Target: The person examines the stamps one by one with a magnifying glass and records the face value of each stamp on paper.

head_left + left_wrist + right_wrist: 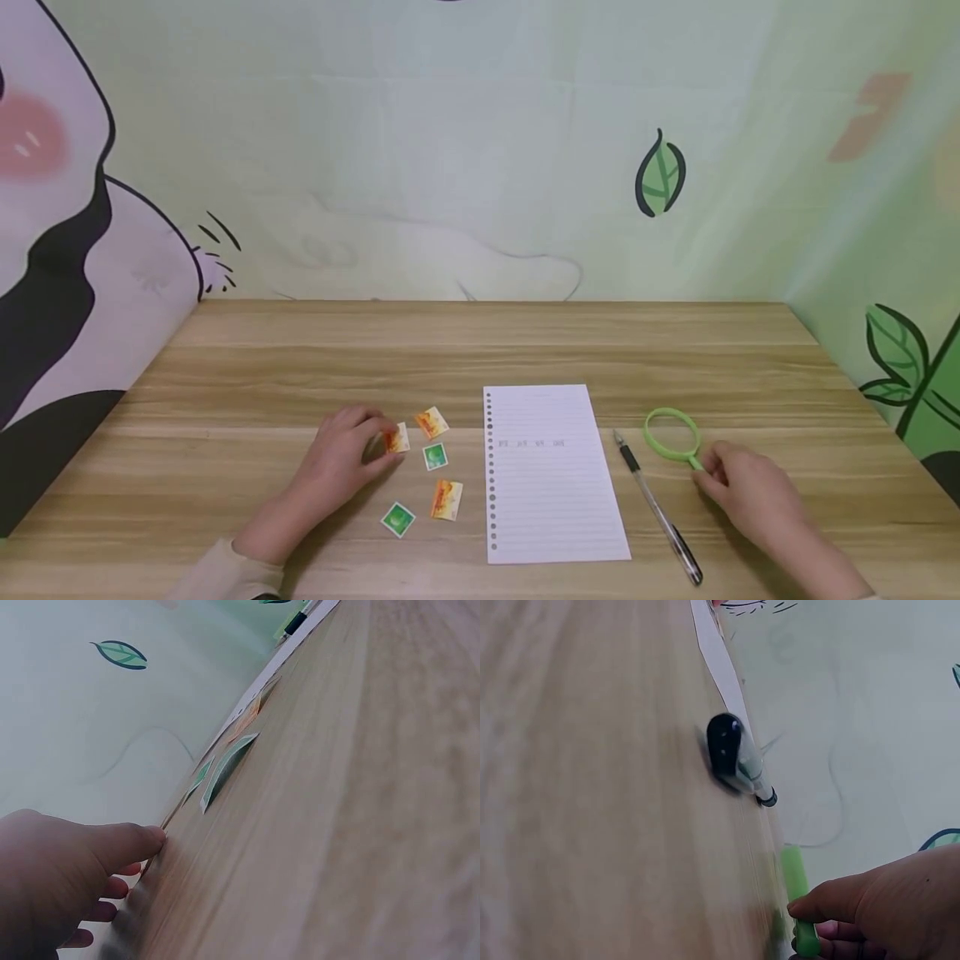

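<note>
In the head view my left hand (341, 454) has thumb and forefinger curled at the edges of an orange-and-white stamp (397, 438), low over the table. In the left wrist view the left thumb (127, 846) hides most of that stamp. Beside it lie two more orange stamps, one farther back (432, 423) and one nearer (447, 500), and two green stamps, upper (435, 456) and lower (398, 519). My right hand (753, 492) pinches the green handle (795, 877) of a magnifying glass (672, 457), its round lens pointing back and left.
A lined, punched sheet of paper (551, 492) with a row of faint writing lies mid-table. Between it and the magnifying glass lies a black-and-clear pen (660, 510), tip toward the back. A printed backdrop (450, 150) rises behind the wooden table (300, 350).
</note>
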The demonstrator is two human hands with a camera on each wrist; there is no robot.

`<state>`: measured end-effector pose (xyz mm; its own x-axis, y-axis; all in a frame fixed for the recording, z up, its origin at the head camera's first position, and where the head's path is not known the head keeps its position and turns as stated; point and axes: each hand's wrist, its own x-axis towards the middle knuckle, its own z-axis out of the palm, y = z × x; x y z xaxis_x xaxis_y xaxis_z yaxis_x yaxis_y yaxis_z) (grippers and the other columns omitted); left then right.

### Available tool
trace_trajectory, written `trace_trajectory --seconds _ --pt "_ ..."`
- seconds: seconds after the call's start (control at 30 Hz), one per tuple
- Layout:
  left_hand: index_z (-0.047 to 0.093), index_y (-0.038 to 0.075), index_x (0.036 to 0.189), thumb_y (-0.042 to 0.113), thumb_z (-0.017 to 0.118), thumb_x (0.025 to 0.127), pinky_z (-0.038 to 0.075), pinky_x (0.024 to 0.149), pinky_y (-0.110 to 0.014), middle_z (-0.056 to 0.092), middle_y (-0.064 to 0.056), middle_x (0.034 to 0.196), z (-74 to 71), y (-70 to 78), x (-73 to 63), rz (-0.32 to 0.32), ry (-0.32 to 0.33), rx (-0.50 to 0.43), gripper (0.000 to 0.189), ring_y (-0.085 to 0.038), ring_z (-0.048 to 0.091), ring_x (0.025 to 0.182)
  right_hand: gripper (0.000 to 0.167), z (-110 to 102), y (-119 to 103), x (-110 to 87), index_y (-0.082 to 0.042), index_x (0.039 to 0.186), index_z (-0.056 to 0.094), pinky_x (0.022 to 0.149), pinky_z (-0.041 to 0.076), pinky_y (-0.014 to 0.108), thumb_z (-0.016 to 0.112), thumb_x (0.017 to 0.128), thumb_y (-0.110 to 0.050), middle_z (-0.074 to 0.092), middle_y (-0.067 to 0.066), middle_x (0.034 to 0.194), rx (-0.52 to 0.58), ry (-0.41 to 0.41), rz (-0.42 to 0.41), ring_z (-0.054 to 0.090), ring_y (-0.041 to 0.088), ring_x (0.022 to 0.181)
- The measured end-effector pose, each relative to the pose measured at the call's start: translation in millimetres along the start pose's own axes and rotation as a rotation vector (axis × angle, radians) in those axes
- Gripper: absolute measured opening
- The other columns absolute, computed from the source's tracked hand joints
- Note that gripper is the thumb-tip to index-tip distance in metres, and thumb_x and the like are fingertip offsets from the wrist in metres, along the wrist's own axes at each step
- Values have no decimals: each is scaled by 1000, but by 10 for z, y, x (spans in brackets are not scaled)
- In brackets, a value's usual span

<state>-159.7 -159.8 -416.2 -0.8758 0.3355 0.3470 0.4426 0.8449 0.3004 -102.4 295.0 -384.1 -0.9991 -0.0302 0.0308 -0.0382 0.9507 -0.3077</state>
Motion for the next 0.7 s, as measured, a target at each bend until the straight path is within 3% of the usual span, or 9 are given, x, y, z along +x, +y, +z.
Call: trace_trajectory --seconds 0.4,0.7 --pt "71 10 97 25 81 74 44 90 -47 64 -6 103 3 8 -8 6 18 -1 29 -29 58 103 11 -65 -43 -6 -8 83 59 51 32 25 67 87 -15 51 -2 68 -39 31 -3 42 12 59" --pt "71 10 98 27 81 74 44 93 -49 64 -7 104 6 3 -7 -14 -3 -1 31 -29 58 104 10 -152 -80 -12 -9 82 59 49 34 27 68 85 -11 53 -2 67 -52 158 -94 43 11 58"
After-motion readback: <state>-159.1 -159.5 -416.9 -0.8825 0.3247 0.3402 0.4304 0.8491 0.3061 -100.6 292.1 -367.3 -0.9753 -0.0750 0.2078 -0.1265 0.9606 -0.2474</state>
